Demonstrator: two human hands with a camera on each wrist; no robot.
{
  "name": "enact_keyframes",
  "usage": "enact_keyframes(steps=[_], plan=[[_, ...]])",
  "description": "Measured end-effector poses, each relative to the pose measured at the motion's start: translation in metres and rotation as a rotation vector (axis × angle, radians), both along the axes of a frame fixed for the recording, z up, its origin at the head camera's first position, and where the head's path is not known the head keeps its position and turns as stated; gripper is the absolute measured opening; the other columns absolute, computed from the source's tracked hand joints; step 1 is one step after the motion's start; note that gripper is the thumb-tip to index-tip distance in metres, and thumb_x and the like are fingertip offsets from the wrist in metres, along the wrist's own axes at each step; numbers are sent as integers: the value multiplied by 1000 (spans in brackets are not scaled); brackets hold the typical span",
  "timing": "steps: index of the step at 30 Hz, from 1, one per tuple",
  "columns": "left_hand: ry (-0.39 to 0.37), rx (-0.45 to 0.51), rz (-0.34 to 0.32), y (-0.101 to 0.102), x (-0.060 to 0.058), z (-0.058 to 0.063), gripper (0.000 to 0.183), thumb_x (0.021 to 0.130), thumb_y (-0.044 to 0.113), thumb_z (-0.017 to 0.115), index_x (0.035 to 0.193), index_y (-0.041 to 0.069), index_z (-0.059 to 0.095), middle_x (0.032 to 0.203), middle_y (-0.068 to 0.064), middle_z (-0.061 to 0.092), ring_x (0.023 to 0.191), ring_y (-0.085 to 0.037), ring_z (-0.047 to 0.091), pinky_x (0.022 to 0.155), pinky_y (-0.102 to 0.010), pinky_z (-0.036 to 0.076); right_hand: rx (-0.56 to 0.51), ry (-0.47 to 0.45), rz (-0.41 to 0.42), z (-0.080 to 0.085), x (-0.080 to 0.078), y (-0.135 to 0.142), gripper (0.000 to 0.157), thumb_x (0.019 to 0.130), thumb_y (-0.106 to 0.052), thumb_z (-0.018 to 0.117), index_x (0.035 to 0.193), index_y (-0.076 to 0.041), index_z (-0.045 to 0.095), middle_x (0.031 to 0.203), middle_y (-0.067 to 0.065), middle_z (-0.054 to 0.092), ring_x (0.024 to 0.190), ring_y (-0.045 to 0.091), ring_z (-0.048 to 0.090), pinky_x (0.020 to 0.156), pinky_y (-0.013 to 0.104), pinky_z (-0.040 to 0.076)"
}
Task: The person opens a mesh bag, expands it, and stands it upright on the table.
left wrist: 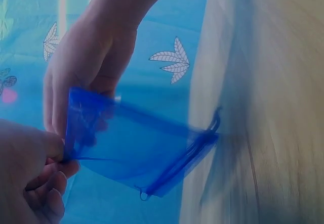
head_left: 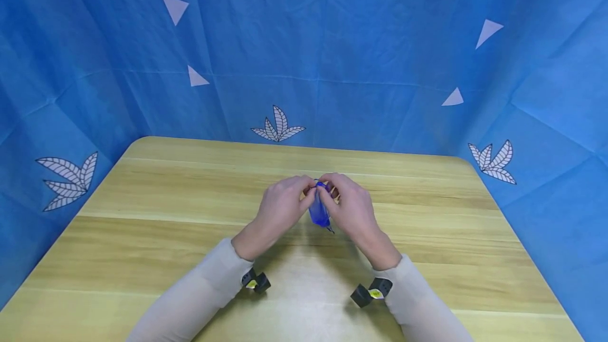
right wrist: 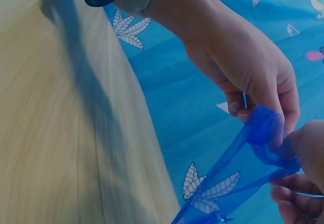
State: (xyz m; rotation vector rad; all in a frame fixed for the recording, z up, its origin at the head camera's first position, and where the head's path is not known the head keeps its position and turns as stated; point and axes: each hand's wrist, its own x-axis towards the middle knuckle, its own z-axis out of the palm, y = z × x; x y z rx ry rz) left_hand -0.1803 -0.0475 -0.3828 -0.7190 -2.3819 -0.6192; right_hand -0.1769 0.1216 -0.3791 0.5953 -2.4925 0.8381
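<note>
A small sheer blue drawstring bag [head_left: 319,214] hangs above the table between both hands. My left hand [head_left: 283,200] pinches one upper corner of it between thumb and fingers. The right hand [head_left: 351,206] pinches the other upper corner, close beside the left. In the left wrist view, the bag [left wrist: 131,138] spreads out see-through, its gathered cord end [left wrist: 182,166] pointing toward the table. Seen from the right wrist, the bag's top [right wrist: 263,133] is bunched at the fingers. Nothing solid shows inside the bag.
A light wood table [head_left: 166,257] with rounded far corners lies below the hands. Behind and beside it hangs a blue curtain [head_left: 332,41] with white leaf and triangle prints. Small black cameras [head_left: 363,295] sit at both sleeve cuffs.
</note>
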Motion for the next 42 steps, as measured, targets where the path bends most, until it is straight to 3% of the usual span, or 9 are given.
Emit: enact_keyframes(steps=[5, 12, 15, 21, 26, 33, 38, 42], plan=[[48, -23, -45, 1, 1, -1, 5, 91, 13, 69, 86, 11, 68, 74, 3, 64, 61, -9, 56, 51, -22, 45, 8, 40, -14, -3, -1, -1, 7, 94, -15, 66, 96, -11, 70, 84, 0, 68, 70, 15, 62, 58, 31, 49], [94, -38, -106, 3, 7, 0, 10, 93, 10, 65, 83, 12, 63, 74, 4, 61, 59, -9, 50, 51, -21, 43, 2, -43, -127, -3, 1, -3, 7, 88, -13, 67, 86, -11, 61, 72, -2, 62, 58, 13, 55, 52, 31, 43], [87, -41, -86, 4, 8, 0, 8, 92, 10, 66, 85, 12, 64, 73, 4, 60, 58, -9, 50, 49, -21, 42, -2, -44, -137, -4, 1, -3, 8, 87, -13, 66, 88, -11, 59, 71, -2, 61, 57, 12, 54, 51, 31, 42], [53, -40, -24, 3, 8, -1, 6, 91, 12, 68, 87, 11, 65, 70, 3, 60, 57, -8, 49, 47, -20, 41, 21, 30, -68, -6, -1, -2, 8, 91, -11, 65, 97, -10, 60, 74, -2, 64, 60, 12, 57, 51, 30, 44], [49, -26, -26, 3, 6, 0, 5, 90, 12, 69, 88, 10, 65, 72, 2, 62, 57, -9, 50, 47, -20, 41, 30, 54, -89, -7, -1, -2, 7, 91, -12, 67, 92, -10, 60, 70, -2, 63, 55, 11, 53, 48, 29, 41], [-16, -29, 23, 3, 4, -1, 8, 92, 18, 68, 92, 11, 65, 73, 4, 63, 57, -10, 54, 46, -20, 41, 30, 91, -88, -7, 1, -3, 13, 88, -12, 71, 83, -10, 59, 67, -2, 64, 53, 12, 55, 50, 33, 44], [11, -44, 23, 2, 4, -4, 8, 90, 13, 68, 86, 10, 63, 68, 4, 59, 52, -8, 48, 43, -21, 39, 58, 131, -115, -8, 1, -3, 17, 86, -13, 73, 79, -11, 58, 64, -2, 64, 49, 12, 54, 46, 32, 42], [29, -44, 35, 0, 3, -5, 7, 91, 13, 66, 87, 9, 61, 66, 5, 56, 49, -7, 47, 41, -20, 36, 40, 105, -97, -8, 1, -3, 13, 88, -15, 73, 82, -11, 61, 66, -3, 65, 52, 12, 55, 48, 31, 43]])
